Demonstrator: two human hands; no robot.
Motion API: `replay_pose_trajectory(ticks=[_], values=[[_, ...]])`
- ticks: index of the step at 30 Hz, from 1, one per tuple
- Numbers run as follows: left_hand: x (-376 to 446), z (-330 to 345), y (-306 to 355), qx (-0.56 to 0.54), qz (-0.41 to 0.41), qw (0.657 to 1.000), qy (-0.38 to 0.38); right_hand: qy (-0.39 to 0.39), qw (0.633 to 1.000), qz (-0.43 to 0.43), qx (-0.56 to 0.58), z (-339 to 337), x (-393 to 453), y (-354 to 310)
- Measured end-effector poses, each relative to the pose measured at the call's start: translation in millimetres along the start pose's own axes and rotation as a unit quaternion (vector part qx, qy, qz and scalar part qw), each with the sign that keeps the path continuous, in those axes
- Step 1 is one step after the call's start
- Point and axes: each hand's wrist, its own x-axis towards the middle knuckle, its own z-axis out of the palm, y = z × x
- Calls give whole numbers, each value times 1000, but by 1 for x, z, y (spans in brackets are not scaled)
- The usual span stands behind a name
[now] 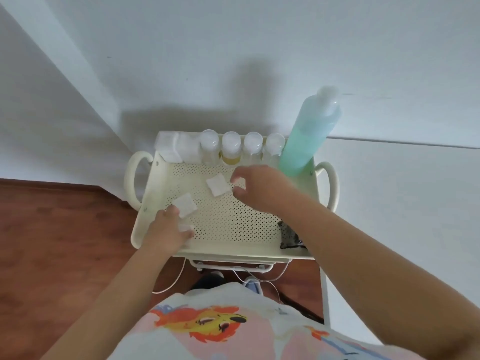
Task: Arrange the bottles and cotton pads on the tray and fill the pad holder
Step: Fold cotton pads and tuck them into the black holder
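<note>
A cream perforated tray point(233, 224) with side handles stands in front of me. Along its back edge stand several small clear bottles point(231, 149) and a tall bottle of green liquid point(309, 131) at the right corner. Two clear pad holders point(168, 146) with white pads sit at the back left. Two square cotton pads lie loose on the tray, one point(217, 187) in the middle and one point(185, 206) further left. My left hand point(166, 232) pinches a cotton pad point(187, 227) near the tray's left side. My right hand point(257, 189) curls its fingers round another pad point(238, 181) beside the middle pad.
A dark crumpled packet point(288, 236) lies in the tray's front right corner, partly under my right forearm. The tray sits on a white stand against a white wall. White cables point(249, 278) hang below it, over a brown wooden floor point(52, 242).
</note>
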Motion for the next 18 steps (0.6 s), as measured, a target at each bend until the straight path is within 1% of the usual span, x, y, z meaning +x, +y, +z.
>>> replay_pose_trajectory(ticks=[2, 4, 7, 10, 12, 14, 18], values=[[0, -1, 0, 20, -24, 999, -9, -103, 991, 1, -82, 18, 35, -6], [2, -3, 1, 31, -19, 999, -15, -151, 982, 7, -117, 36, 64, -6], [7, -4, -1, -1, -4, 999, -50, -153, 983, 22, -95, 57, 93, -1], [8, -5, -4, 14, 6, 997, -80, -140, 988, 16, -62, 75, 109, 3], [8, -6, -6, 28, 13, 997, -72, -130, 990, 16, -49, 85, 113, 8], [11, -5, -6, 31, 21, 998, -59, -120, 991, 19, -61, 94, 115, 13], [12, -5, -4, 4, 25, 997, -76, -91, 992, 49, -66, 103, 113, 14]])
